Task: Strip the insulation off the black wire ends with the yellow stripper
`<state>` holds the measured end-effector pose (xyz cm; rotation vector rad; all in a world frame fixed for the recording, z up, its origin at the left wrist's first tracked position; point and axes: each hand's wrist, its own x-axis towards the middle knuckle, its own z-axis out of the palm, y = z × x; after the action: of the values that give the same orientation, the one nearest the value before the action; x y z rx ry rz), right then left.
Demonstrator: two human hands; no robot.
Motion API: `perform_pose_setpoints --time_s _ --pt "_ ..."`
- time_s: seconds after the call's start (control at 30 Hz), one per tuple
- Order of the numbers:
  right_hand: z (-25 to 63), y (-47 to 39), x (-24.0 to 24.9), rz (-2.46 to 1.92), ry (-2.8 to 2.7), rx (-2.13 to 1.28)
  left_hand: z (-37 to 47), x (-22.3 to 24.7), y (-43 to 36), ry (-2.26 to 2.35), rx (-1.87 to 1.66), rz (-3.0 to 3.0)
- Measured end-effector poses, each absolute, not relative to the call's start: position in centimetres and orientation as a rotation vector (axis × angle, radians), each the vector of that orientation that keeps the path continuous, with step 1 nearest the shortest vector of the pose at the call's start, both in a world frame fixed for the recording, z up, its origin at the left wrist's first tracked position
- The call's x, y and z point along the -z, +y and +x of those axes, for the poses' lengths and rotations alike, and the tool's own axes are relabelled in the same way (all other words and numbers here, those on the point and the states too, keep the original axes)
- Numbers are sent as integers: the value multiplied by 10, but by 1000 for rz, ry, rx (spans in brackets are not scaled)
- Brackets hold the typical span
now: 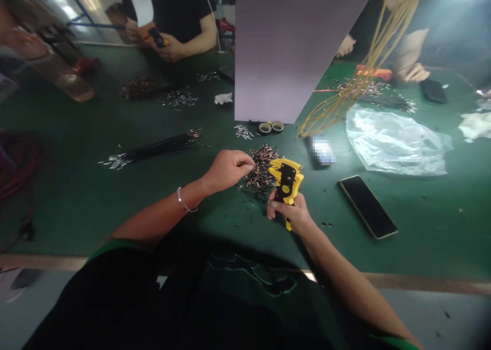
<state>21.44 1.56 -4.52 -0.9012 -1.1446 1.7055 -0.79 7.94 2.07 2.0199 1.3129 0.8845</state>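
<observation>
While the right hand point(293, 212) was closed around the handles of one yellow and black wire stripper point(286, 181), the tool stood upright with its head touching the right edge of the pile of short cut wires point(261, 173) on the green table point(115, 196). This pile, with copper ends showing, is the landmark for the places below. The left hand point(228, 168) rested at the left edge of the pile, its fingers pinched narrowly together; it seemed to hold one thin wire piece, but the view was too dark to be sure. One metal bracelet point(184, 200) sat on the left wrist.

Left of the pile lay one long bundle of black wires point(153, 149) with bare ends. Just behind the pile were two small tape rolls point(270, 128), side by side, and one small scatter of wire bits point(242, 131) near them. Right of the pile lay one dark phone point(367, 206), face up, and behind the phone one crumpled clear plastic bag point(395, 140). One bunch of yellow cables point(368, 58) hung down behind the pile to the right, beside one grey upright panel point(287, 48).

Far behind the pile, two other persons worked at the same table: one in a black shirt point(180, 12) holding an orange tool, and one at the right, of whom only the hands point(414, 72) showed.
</observation>
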Motion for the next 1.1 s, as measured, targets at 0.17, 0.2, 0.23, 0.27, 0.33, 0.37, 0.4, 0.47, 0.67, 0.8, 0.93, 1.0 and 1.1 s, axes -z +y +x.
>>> perform_pose_setpoints --time_s 0.17,0.2,0.23,0.27,0.33,0.37,0.4,0.47,0.67,0.8,0.93,1.0,1.1 --pt "213 18 34 -853 -1173 -1725 -5 -28 69 1288 -968 2077" --pt "213 19 32 -852 -1177 -1731 -4 -29 67 1292 -983 2088" --pt "213 19 29 -854 -1177 -1739 -4 -30 65 1296 -995 2099" --pt "213 19 27 -861 -1168 -1752 -3 -31 63 1298 -1010 2109" --pt "212 19 22 -877 -1120 -1772 -2 -31 61 1293 -1032 2130" --pt "212 19 20 -877 -1088 -1770 -1 -31 60 1286 -1034 2140" --pt "212 19 18 -872 -1058 -1759 -1 -30 58 1276 -1031 2152" --pt "213 18 15 -852 -1007 -1720 2 -29 56 1246 -1010 2185" --pt "213 19 12 -802 -890 -1659 10 -23 45 1097 -885 2299" --pt "211 19 14 -822 -942 -1663 14 -20 41 1036 -857 2333" --pt "210 18 16 -831 -975 -1653 15 -20 39 1018 -841 2318" --pt "210 17 16 -828 -972 -1643 16 -21 39 1015 -822 2318" --pt "209 17 16 -858 -977 -1627 15 -21 39 1029 -786 2342"
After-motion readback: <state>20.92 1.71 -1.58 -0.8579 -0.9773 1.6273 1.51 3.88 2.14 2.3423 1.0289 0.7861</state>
